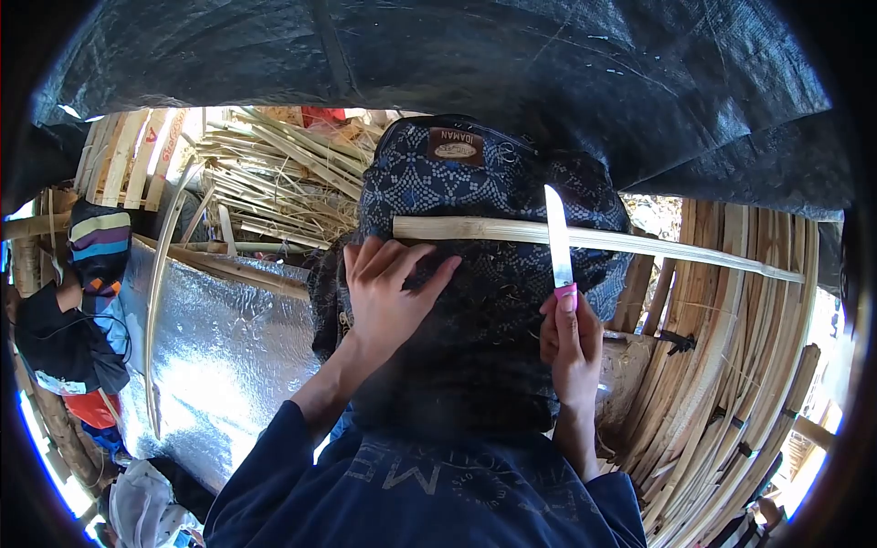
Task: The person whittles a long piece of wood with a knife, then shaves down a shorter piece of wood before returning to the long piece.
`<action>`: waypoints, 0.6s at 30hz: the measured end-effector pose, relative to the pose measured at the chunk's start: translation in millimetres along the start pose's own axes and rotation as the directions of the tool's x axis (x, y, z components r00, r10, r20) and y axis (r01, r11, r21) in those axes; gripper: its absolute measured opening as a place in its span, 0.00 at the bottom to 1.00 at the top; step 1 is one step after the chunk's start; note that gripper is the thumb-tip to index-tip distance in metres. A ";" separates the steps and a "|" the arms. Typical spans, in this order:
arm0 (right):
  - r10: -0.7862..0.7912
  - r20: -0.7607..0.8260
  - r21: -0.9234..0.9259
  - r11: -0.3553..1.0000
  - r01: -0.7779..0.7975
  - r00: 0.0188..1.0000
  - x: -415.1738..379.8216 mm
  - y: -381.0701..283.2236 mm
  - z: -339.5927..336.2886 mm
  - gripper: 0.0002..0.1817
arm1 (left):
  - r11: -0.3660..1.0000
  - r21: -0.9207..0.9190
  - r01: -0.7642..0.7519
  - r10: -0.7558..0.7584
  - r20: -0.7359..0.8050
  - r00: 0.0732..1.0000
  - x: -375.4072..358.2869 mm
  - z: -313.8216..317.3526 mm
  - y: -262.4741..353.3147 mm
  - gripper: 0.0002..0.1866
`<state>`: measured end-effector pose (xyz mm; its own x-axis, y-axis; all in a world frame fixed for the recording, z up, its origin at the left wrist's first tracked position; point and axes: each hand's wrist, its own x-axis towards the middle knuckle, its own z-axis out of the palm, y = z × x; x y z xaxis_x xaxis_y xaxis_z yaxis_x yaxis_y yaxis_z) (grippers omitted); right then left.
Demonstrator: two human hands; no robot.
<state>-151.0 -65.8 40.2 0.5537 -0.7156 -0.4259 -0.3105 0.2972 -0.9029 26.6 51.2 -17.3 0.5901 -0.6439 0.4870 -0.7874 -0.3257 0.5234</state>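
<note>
A long pale bamboo strip point(512, 230) lies crosswise over a dark patterned bag point(438, 187) in front of me. My left hand point(388, 292) rests just below the strip's left end, its thumb and index finger apart and nothing seen between them. In my right hand point(573, 342) is a knife point(559, 237) with a pink handle, its blade pointing up and passing over the strip. The fingers of that hand are wrapped round the handle.
Bundled bamboo strips point(703, 347) stand along the right side. Cut strips point(274, 173) lie piled at the upper left. A shiny foil sheet point(219, 347) and another person point(73, 329) are at left. Dark tarp point(438, 55) hangs overhead.
</note>
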 end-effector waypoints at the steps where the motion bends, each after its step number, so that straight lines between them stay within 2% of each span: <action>1: 0.009 0.001 0.008 1.000 -0.009 1.000 -0.2 -0.1 -0.1 0.21 | 0.999 -0.001 0.032 -0.032 0.001 0.999 -1.3 2.5 2.1 0.10; 6: 0.011 0.002 0.004 1.000 -0.011 1.000 -0.3 1.0 3.4 0.21 | 0.992 -0.062 0.112 -0.113 -0.002 0.994 -3.6 2.5 -1.6 0.07; 8: 0.023 0.011 -0.005 1.000 -0.023 1.000 -0.2 0.8 3.2 0.21 | 0.956 -0.195 0.219 -0.204 0.093 0.975 -4.5 -8.0 -5.8 0.05; 9: 0.023 0.015 -0.002 1.000 -0.023 1.000 0.4 2.0 2.1 0.21 | 0.957 -0.191 0.218 -0.204 0.092 0.975 -6.0 -12.9 -9.5 0.05; 11: 0.017 0.016 0.021 1.000 -0.017 1.000 1.6 4.8 -1.6 0.21 | 0.903 -0.287 0.321 -0.269 0.206 0.941 -9.4 -22.0 -16.5 0.04; 14: 0.022 -0.004 0.012 1.000 -0.022 1.000 2.6 4.3 -3.1 0.21 | 0.890 -0.284 0.356 -0.285 0.260 0.922 -13.1 -28.0 -21.8 0.04; 18: 0.010 -0.007 0.003 1.000 -0.010 1.000 4.3 0.9 -4.3 0.20 | 0.901 -0.276 0.334 -0.293 0.179 0.939 -13.6 -25.4 -20.3 0.08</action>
<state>-152.2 -71.3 37.8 0.5452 -0.7167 -0.4348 -0.3141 0.3062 -0.8987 39.1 84.1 -16.9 0.7526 -0.6337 0.1788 -0.4637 -0.3172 0.8273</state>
